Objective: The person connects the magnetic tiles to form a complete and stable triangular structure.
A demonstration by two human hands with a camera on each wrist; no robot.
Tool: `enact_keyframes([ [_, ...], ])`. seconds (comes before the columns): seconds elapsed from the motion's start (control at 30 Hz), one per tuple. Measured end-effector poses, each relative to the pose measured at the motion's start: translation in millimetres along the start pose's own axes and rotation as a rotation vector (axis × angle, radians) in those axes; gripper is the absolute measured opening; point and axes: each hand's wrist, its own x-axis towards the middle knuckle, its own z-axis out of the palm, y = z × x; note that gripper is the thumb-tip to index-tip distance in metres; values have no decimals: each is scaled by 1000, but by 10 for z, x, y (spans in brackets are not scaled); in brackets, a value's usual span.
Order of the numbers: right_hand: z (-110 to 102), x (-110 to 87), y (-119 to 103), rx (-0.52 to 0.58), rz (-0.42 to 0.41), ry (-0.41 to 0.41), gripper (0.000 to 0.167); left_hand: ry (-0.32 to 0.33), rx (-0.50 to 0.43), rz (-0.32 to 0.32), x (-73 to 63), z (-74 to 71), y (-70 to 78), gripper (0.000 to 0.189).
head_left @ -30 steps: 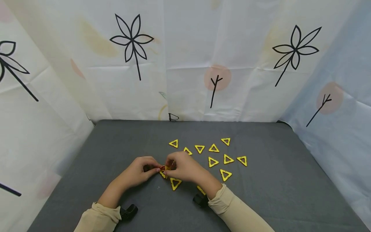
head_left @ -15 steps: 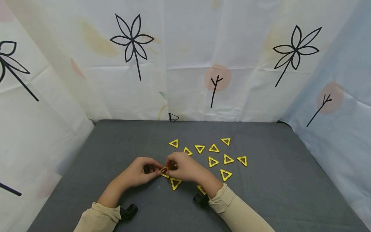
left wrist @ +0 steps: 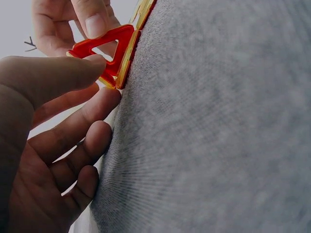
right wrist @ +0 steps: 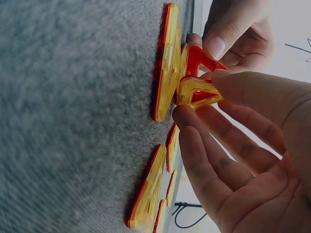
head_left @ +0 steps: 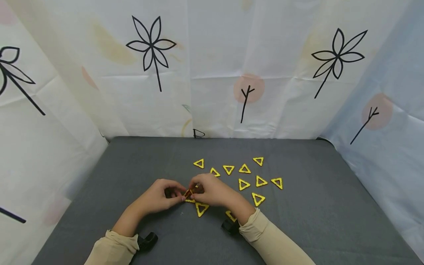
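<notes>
Red shows on the tilted triangle [left wrist: 121, 48] that my left hand [head_left: 158, 197] pinches; my right hand [head_left: 212, 189] pinches a yellow triangle [right wrist: 186, 91] just beside it, over the grey table [head_left: 149, 158], left of the scattered yellow pieces [head_left: 240, 184].

A grey, cloth-covered table [head_left: 142, 156] carries flat, hollow, yellow-and-red plastic triangles [head_left: 254, 199] scattered beyond and rightward of the right hand [head_left: 212, 189], one triangle [head_left: 202, 204] just nearer, another partly hidden by that wrist, another between it and the left hand [head_left: 162, 197].
</notes>
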Motion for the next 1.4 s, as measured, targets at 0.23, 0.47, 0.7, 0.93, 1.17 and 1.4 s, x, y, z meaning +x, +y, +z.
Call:
enact_keyframes([
  [0.23, -1, 1, 8, 35, 7, -14, 14, -25, -7, 14, 2, 4, 2, 15],
  [0.47, 2, 8, 17, 21, -3, -16, 17, -19, -8, 47, -3, 1, 13, 19],
  [0.7, 3, 6, 23, 23, -8, -11, 15, -26, -24, 49, -16, -3, 6, 18],
  [0.93, -24, -15, 20, 45, 8, -15, 14, -32, -39, 45, -11, -9, 0, 24],
  [1.17, -45, -20, 29, 51, 11, -27, 11, -32, -39, 57, -10, -12, -13, 25],
  [1.4, -117, -40, 34, 65, 20, -25, 11, -33, -26, 30, -1, -13, -8, 21],
])
